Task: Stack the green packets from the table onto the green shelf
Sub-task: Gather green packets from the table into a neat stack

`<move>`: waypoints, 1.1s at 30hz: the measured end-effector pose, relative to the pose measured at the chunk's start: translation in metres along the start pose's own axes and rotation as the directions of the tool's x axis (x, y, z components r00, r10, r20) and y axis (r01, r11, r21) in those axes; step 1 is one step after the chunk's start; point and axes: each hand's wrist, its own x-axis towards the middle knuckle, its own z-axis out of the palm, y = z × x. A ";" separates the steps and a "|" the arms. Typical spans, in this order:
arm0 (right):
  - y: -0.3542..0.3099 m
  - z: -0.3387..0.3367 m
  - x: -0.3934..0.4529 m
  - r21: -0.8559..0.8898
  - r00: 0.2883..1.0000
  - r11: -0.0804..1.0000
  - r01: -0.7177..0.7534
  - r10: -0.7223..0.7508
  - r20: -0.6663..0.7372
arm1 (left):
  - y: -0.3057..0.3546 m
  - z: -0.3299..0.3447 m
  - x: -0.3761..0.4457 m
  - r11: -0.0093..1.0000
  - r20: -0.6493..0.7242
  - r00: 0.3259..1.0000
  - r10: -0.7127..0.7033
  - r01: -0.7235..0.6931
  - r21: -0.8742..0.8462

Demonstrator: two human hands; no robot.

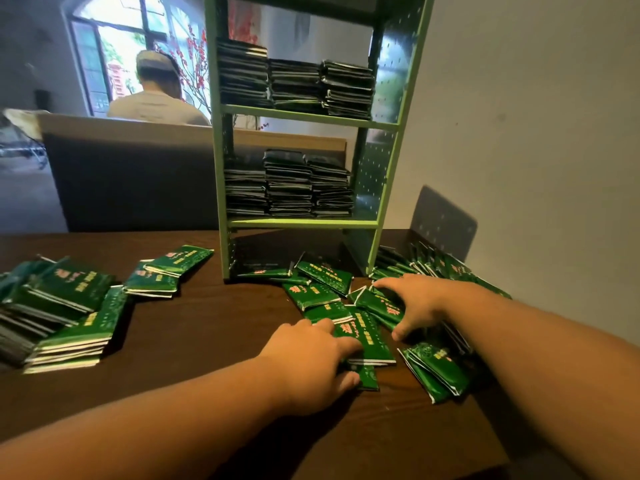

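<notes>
Loose green packets [323,296] lie scattered on the dark wooden table [214,323] in front of the green shelf [304,221]. My left hand [311,358] grips a small stack of packets [367,341] by its near left end, thumb underneath. My right hand [412,306] holds another bunch of packets [375,303], fingers over the top and thumb at the near side. Both upper shelf levels hold three stacks of packets [294,84] each. The lowest bay is nearly bare.
More packets are piled at the table's left [62,306] and centre-left [166,271], and a leaning row stands by the right wall [433,268]. A few lie at the near right [436,372]. A person [156,95] sits behind a partition beyond the table.
</notes>
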 end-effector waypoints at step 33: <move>-0.131 -0.012 -0.091 0.532 0.672 0.830 0.168 0.299 -0.678 | -0.070 -0.020 -0.053 0.042 -0.078 0.670 -0.738 -0.070 -0.997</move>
